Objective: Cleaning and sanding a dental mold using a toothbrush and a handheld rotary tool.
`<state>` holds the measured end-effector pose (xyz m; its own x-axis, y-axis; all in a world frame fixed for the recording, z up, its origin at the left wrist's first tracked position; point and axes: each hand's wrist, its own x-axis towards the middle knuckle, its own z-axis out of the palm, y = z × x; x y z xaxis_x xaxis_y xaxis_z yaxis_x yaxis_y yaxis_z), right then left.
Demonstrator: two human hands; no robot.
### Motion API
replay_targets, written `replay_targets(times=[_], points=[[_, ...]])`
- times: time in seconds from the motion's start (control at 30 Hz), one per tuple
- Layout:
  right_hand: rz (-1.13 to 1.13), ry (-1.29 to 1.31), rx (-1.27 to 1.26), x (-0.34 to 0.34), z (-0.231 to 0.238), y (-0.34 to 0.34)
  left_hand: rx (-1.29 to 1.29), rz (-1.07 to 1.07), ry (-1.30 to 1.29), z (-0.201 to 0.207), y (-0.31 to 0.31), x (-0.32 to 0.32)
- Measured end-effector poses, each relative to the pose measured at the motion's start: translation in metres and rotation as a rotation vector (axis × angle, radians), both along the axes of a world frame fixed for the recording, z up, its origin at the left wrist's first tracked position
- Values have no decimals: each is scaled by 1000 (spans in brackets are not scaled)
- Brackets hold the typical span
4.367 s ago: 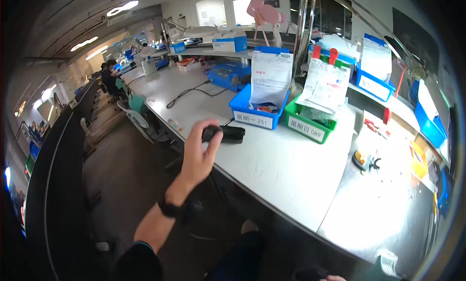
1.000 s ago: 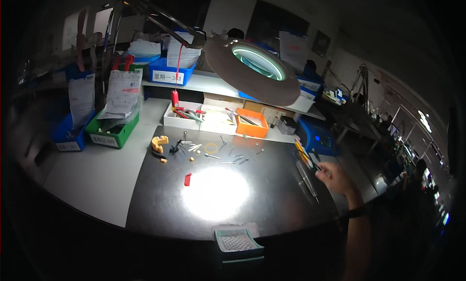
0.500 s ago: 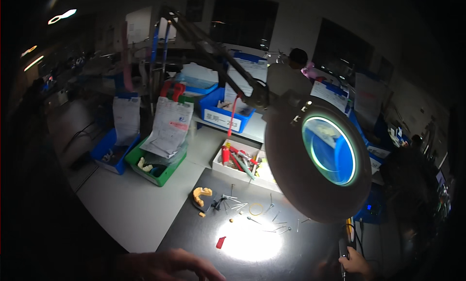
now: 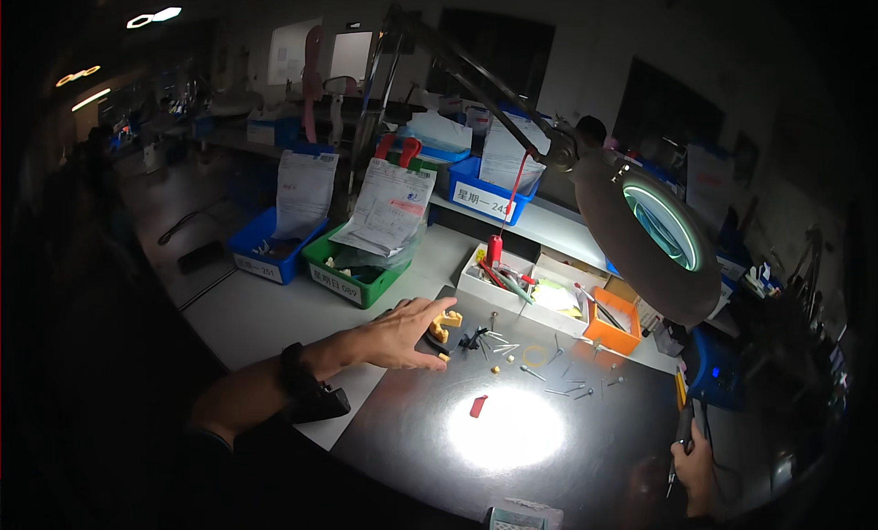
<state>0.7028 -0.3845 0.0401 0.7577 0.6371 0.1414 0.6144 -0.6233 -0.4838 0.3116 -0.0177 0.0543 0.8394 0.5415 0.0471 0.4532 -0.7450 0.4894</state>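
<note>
A grey-white table [image 4: 238,315] carries a smooth dark work surface [image 4: 402,429], with bare room between both hands, down to the front edge. A round dark magnifier lamp [image 4: 604,246] overhangs its right rear. The left hand [image 4: 402,336] is spread, thumb apart from fingers. The right hand [image 4: 695,468], near the right edge, curls around a slim dark handpiece [image 4: 684,425]. A yellow horseshoe-shaped dental model [image 4: 447,321] sits at the left hand's fingertips near the dark surface's left edge; contact is unclear.

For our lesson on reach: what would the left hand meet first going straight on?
Probably the yellow dental model, just ahead of the left hand; depth is unclear, so they may touch.
</note>
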Motion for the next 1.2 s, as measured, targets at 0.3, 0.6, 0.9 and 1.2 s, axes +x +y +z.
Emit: replay_targets(times=[0.3, 0.6, 0.9, 1.2], points=[[104, -100, 157, -7, -31, -12, 44, 27, -222, -50, 37, 15], [3, -55, -48, 6, -10, -4, 57, -131, -278, -25, 10, 23], [93, -494, -97, 7, 32, 75, -453, -397, -305, -15, -61, 59], [918, 161, 157, -123, -5, 140, -676, -493, -185, -38, -80, 80]])
